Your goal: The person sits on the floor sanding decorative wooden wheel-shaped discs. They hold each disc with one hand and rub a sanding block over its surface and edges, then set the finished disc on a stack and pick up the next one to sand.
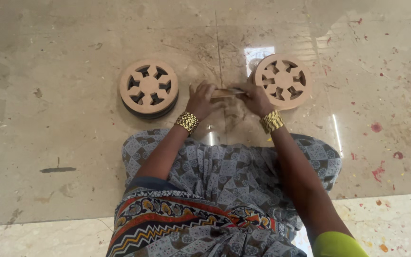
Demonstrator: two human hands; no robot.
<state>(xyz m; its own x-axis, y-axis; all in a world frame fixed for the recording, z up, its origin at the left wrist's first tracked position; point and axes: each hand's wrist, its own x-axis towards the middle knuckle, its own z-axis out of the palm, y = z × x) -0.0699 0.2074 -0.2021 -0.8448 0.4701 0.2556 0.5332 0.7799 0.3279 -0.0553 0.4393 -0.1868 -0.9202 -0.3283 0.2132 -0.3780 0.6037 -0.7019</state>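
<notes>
My left hand (200,99) and my right hand (257,99) are both closed around a thin flat wooden piece (225,93) held low over the marble floor. Each wrist wears a gold bangle. To the left lies a stack of round wooden discs (149,88) with cut-out spoke patterns, flat on the floor, close to my left hand. Another cut-out wooden disc (282,81) lies just right of my right hand and looks slightly tilted; it touches or nearly touches my fingers.
I sit on a beige marble floor (63,95) with red paint specks at the right (376,127). My lap, covered in grey patterned cloth (224,181), fills the lower middle. A floor joint runs away from my hands (219,47).
</notes>
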